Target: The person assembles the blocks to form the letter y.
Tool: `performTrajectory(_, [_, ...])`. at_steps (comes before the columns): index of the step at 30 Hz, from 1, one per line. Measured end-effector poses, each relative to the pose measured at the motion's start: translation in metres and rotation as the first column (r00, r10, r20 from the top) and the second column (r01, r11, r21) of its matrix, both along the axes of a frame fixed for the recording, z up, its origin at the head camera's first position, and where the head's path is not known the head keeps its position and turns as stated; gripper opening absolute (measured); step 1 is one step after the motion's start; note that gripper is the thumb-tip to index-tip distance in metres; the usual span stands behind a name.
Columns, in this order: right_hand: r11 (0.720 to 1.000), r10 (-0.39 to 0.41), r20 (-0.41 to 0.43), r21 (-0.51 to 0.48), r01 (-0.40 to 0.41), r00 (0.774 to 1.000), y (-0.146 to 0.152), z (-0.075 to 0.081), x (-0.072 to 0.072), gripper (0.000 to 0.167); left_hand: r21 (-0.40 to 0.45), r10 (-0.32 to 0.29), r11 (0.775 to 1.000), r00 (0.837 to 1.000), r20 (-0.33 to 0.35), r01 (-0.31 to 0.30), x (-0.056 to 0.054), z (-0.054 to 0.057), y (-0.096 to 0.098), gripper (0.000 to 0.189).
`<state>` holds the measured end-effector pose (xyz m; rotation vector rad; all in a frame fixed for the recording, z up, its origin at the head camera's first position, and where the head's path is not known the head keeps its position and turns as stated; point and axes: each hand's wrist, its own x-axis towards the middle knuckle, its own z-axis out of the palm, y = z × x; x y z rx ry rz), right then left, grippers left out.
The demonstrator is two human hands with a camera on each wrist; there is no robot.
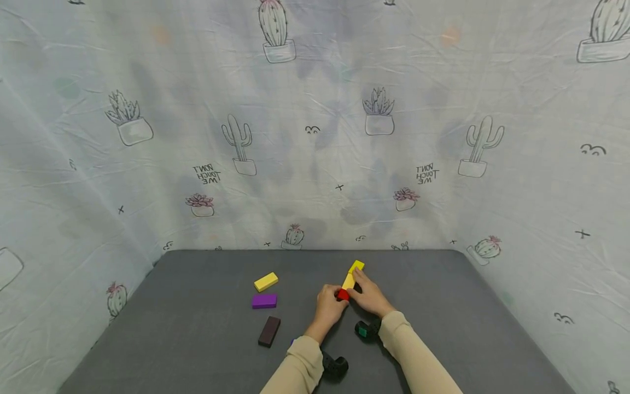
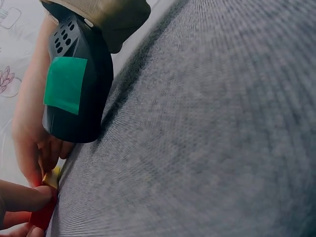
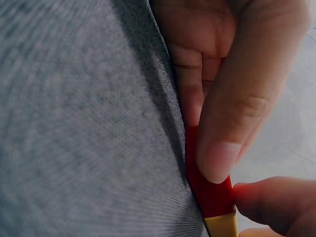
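Observation:
My left hand [image 1: 331, 307] pinches a small red block [image 1: 343, 295] on the dark grey table; its thumb [image 3: 219, 160] lies along the block in the right wrist view. The red block's far end meets a yellow block [image 1: 349, 281]. A second yellow block [image 1: 357, 265] continues the row behind, angled slightly to the right. My right hand [image 1: 371, 298] rests along the row's right side, its thumb at the red block and its forefinger near where the yellow blocks meet. In the left wrist view, fingers largely cover the red block [image 2: 43, 212].
On the left lie a yellow block [image 1: 266, 282], a purple block [image 1: 264, 301] and a dark brown block [image 1: 269, 331]. A bit of purple [image 1: 292, 341] peeks out beside the left sleeve. Black wrist cameras [image 1: 336, 365] hang under both wrists. Cactus-print cloth [image 1: 315, 164] surrounds the table.

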<state>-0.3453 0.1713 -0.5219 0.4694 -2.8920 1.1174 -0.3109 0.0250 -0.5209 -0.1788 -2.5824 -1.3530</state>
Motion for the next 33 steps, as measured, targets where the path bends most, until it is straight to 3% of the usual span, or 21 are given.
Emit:
performTrajectory(5, [1.0,0.001,-0.013,0.001,-0.001,1.0,0.0,0.0,0.0,0.062,-0.005,-0.009,1.0,1.0,0.01,0.009,-0.001,0.001,-0.001,0.032])
performTrajectory(13, [1.0,-0.005,-0.018,0.002,0.005,1.0,-0.002,0.0,0.001,0.062,0.012,-0.071,0.997,0.995,0.065,0.07,-0.001,0.004,-0.009,0.037])
performTrajectory(26, [1.0,-0.006,0.002,0.002,0.006,1.0,-0.001,-0.001,0.004,0.062,0.091,-0.195,0.979,0.965,0.173,0.182,0.009,0.016,-0.039,0.047])
performTrajectory(33, [1.0,0.002,0.007,-0.004,-0.002,1.0,-0.001,0.0,0.004,0.062,0.064,-0.222,0.975,0.965,0.141,0.215,0.014,0.014,-0.055,0.045])
